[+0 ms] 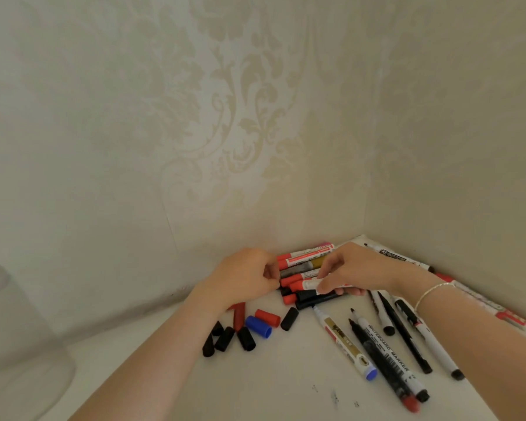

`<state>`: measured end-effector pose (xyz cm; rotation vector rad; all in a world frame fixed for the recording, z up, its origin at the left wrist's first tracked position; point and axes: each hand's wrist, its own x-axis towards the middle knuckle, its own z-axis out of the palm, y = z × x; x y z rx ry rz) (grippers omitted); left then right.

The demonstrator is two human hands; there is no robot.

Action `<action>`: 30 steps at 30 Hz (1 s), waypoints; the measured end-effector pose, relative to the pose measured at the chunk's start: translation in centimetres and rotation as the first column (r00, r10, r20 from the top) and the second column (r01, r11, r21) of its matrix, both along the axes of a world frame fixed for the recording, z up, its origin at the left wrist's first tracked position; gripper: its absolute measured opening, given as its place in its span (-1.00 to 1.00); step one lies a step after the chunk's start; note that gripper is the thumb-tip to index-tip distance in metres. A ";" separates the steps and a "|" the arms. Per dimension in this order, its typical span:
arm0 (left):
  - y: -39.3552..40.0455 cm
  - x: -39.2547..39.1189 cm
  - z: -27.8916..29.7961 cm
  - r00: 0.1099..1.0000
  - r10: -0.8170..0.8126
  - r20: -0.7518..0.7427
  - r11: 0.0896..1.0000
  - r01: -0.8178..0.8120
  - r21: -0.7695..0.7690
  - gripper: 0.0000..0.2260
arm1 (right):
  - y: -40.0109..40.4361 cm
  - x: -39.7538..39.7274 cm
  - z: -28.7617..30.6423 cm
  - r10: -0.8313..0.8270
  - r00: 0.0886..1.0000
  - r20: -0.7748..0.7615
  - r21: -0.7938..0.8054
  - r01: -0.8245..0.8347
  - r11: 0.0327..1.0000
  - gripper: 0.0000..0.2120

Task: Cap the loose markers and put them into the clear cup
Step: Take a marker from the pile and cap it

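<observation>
Your right hand (pixel 351 273) pinches a red-capped marker (pixel 308 285) by its barrel, fingers curled round it, while your left hand (pixel 245 276) curls its fingers at the cap end, likely seating the cap. Both work over the capped pile (pixel 304 262) tucked into the table's (pixel 271 384) far corner. Loose caps (pixel 257 326) lie just below your left hand for easy reach; uncapped markers (pixel 383 350) wait toward the right edge. The clear cup (pixel 16 344) stands at the far left edge.
</observation>
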<state>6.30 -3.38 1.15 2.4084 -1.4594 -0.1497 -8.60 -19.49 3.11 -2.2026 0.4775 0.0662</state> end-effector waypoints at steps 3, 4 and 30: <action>0.7 -0.6 -0.9 0.999 0.027 -0.031 0.998 -0.025 0.054 -0.91 | -0.1 -0.1 0.1 -0.040 0.999 0.018 0.005 0.040 0.999 -0.83; 0.7 -0.8 -1.3 0.998 0.041 -0.045 0.998 -0.039 0.049 -0.88 | -0.2 -0.1 0.1 -0.054 0.998 0.030 0.015 0.054 0.998 -0.82; 3.1 -0.3 -1.7 0.946 0.000 -0.323 0.989 0.047 0.138 -0.85 | 2.4 1.4 -2.1 -0.132 0.987 0.094 0.097 0.123 0.988 -0.88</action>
